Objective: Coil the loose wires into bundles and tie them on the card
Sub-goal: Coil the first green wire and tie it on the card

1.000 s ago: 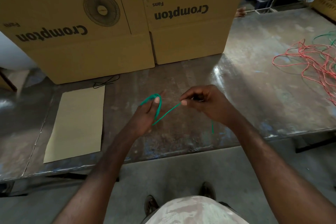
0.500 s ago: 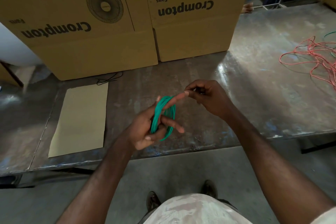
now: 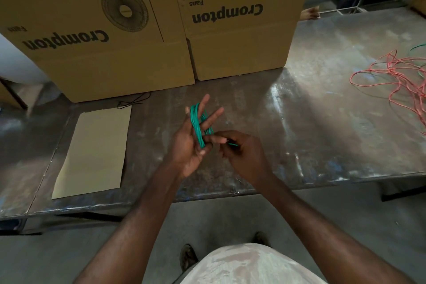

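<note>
Surface: worn metal table (image 3: 311, 122); card (image 3: 94, 152) at left, cardboard boxes (image 3: 138, 30) behind, loose wires (image 3: 396, 76) at right.
Left hand (image 3: 191, 147): fingers spread, green wire coil (image 3: 198, 124) looped round them.
Right hand (image 3: 242, 154): pinches the coil's free end.

Both forearms reach forward over the near edge of the worktop (image 3: 322, 122). The left hand (image 3: 191, 143) is held palm up with its fingers spread and straight, a green wire coil (image 3: 197, 125) looped round them. Touching it on the right, the right hand (image 3: 242, 154) pinches the coil's loose end with curled fingers.
</note>
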